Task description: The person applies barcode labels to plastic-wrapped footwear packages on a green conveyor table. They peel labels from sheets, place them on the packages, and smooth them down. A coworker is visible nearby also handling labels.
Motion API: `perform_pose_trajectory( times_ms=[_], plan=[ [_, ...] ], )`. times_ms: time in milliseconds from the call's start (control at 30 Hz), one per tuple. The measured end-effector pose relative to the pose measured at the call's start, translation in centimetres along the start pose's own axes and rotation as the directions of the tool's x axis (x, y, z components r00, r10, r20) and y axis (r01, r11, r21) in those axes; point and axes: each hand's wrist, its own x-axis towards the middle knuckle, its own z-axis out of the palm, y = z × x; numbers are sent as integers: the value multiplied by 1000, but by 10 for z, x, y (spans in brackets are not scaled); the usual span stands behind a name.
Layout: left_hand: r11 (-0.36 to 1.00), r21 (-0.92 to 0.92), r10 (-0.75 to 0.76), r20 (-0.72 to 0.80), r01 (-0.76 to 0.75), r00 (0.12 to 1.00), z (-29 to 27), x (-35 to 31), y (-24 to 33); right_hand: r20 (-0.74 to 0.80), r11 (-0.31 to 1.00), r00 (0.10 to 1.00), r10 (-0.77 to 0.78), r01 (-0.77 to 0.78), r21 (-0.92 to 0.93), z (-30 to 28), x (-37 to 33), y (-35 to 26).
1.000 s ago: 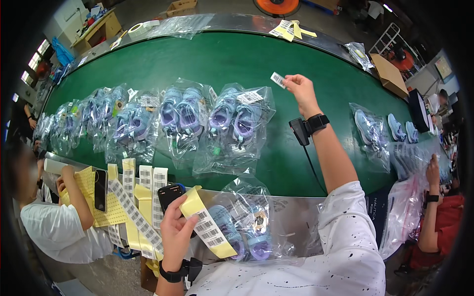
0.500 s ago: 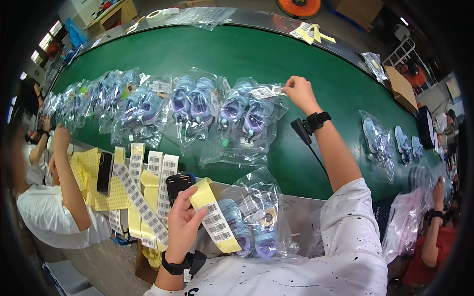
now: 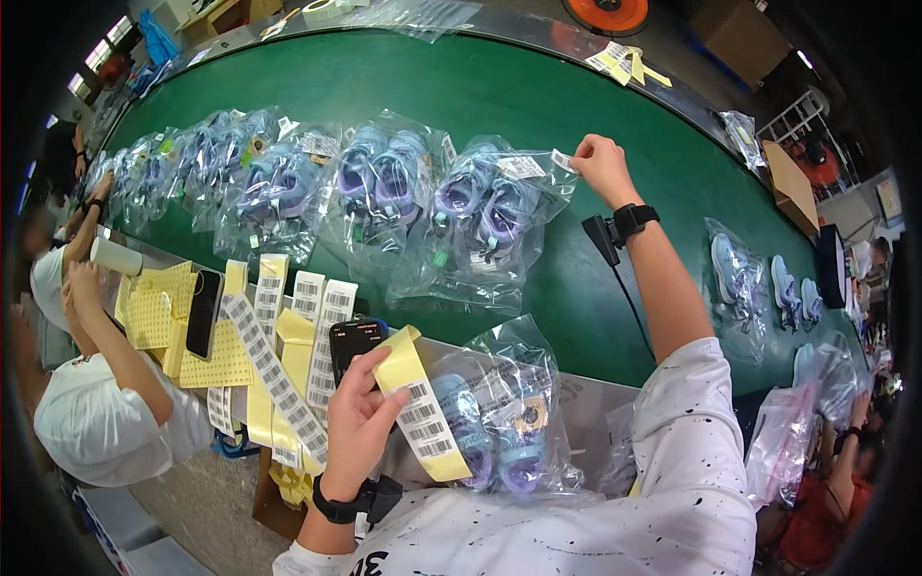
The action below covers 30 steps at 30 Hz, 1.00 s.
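Observation:
My left hand [image 3: 362,422] pinches a yellow-backed strip of barcode labels [image 3: 420,422] in front of my body. My right hand [image 3: 605,165] is stretched over the green belt, fingertips closed on a small white barcode sticker [image 3: 563,160] at the upper right corner of a clear plastic bag. Inside that bag [image 3: 480,274] lies a pair of light blue and lilac shoes [image 3: 507,216], with another white label [image 3: 520,168] near its top. Close to my body, a second bagged pair of shoes [image 3: 520,451] rests on the metal ledge, partly behind the strip.
More bagged shoes [image 3: 389,173] line the green belt [image 3: 403,77] to the left; others [image 3: 738,269] lie at the right. Several label strips [image 3: 279,379], a phone [image 3: 203,315] and a dark-screened device [image 3: 353,344] sit at the near edge. Co-workers [image 3: 120,413] are at both sides.
The view has shifted slightly. My right fingertips stay at the bag's corner, where the sticker shows more plainly. A co-worker at left has lowered a raised hand; another hand reaches the far-left bags.

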Motion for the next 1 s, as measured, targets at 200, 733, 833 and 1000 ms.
perform_pose_trajectory(
  times_ms=[200,733,833,1000],
  plan=[
    [999,-35,-22,-45,21,999,-1,-5,6,-21,999,1000,16,-17,-33,-9,-15,23],
    [999,-36,13,-120,-17,993,-42,-39,17,412,606,819,399,-573,552,29,3,-5],
    [989,111,124,-210,-103,970,-79,-45,27,484,538,806,340,-589,603,35,24,7],
    [938,162,342,-314,-306,885,-148,-33,62,214,918,951,223,-279,284,37,32,38]
  ],
)
